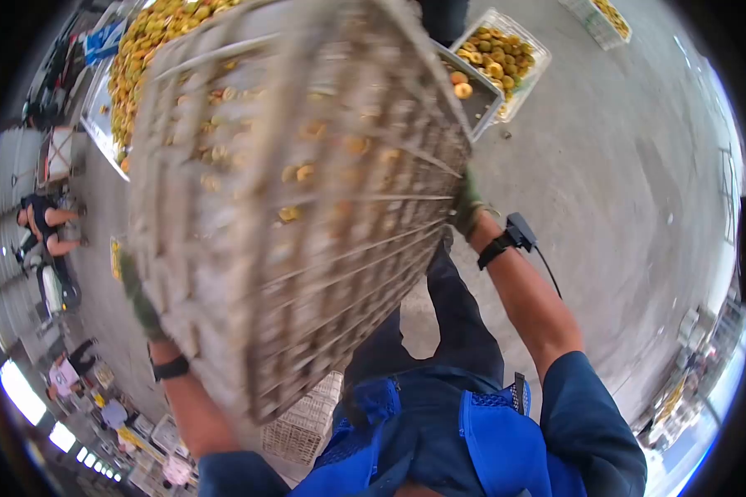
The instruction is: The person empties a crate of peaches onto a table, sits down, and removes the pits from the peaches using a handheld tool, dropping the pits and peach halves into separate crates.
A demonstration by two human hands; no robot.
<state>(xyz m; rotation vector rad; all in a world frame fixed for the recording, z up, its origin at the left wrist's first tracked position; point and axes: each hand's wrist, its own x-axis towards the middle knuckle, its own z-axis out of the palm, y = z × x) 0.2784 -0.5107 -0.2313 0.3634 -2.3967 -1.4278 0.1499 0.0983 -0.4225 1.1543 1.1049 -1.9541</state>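
Note:
A large, whitish, slatted plastic crate (307, 190) fills the middle of the view, tilted and smeared by motion. Both of my hands wear green gloves. At the crate's left side is my left hand (141, 302), its fingers closed against the edge. My right hand (468, 203) grips the opposite side, fingers partly hidden behind the slats. Yellow-orange round fruit shows through gaps in the crate wall. Beyond the crate, a heap of yellow fruit (137, 70) lies on a light-coloured table or tray (99, 124).
A white crate of greenish-yellow fruit (499, 56) stands ahead, beside a grey tray (482, 112) with a few fruits. Another fruit crate (598, 21) is farther right. White crates (300, 431) are stacked near my legs. People sit at left, one in dark clothes (48, 224).

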